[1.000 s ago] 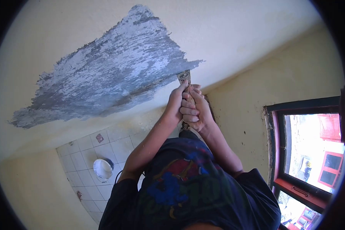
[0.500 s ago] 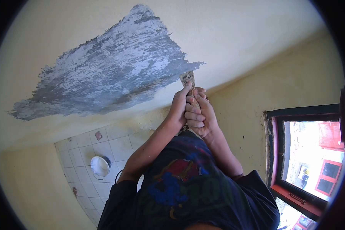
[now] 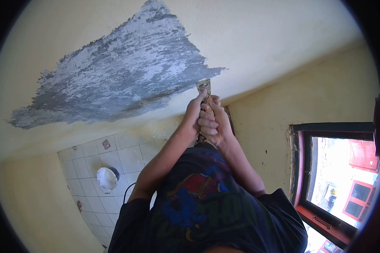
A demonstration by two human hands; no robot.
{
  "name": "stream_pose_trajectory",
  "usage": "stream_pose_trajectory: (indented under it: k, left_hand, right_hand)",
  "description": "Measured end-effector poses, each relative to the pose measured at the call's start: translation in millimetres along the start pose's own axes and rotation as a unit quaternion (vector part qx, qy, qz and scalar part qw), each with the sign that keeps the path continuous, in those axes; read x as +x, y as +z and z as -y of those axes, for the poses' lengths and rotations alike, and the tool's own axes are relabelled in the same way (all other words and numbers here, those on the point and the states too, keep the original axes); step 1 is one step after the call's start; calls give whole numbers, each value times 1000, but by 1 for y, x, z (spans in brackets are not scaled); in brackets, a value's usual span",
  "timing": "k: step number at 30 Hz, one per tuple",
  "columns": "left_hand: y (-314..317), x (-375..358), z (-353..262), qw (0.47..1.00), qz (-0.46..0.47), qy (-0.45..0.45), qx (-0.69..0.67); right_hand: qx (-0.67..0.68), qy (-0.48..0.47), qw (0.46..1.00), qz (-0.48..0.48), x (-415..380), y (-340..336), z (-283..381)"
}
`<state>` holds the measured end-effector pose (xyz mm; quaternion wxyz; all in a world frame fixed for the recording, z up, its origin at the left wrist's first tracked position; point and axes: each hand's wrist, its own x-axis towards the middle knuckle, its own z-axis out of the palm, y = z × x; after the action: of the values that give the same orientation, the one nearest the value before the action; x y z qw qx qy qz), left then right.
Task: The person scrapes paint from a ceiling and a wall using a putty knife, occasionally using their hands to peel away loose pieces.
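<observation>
Both hands grip a paint scraper (image 3: 204,85) whose worn, stained blade points up at the lower right edge of a scraped grey patch (image 3: 126,71) on the cream wall. My left hand (image 3: 194,110) is closed on it, thumb laid along the base of the blade. Fingers of my right hand (image 3: 215,120) wrap round the handle from the other side, pressed against the left hand. Most of the handle is hidden within the two hands. The blade edge is right at the patch's border.
A white bucket (image 3: 108,178) stands on the tiled floor (image 3: 88,166) at lower left. On the right, a dark-framed window (image 3: 300,168) with a red sill bar (image 3: 325,225) opens in the yellowish wall (image 3: 261,109). A thin black cable (image 3: 126,195) lies beside my left arm.
The scraper and both hands have shifted slightly left along the patch's lower edge. The view has moved a little too. Both hands keep their hold.
</observation>
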<state>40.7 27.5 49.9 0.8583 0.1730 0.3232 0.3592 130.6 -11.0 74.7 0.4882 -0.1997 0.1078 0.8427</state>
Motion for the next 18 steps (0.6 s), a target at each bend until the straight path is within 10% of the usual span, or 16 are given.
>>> stream_pose_trajectory:
  k: [18]
  left_hand:
    - [11, -10, -17, 1000, -12, -11, 6]
  right_hand:
    - [26, 25, 999, 41, -11, 15, -4]
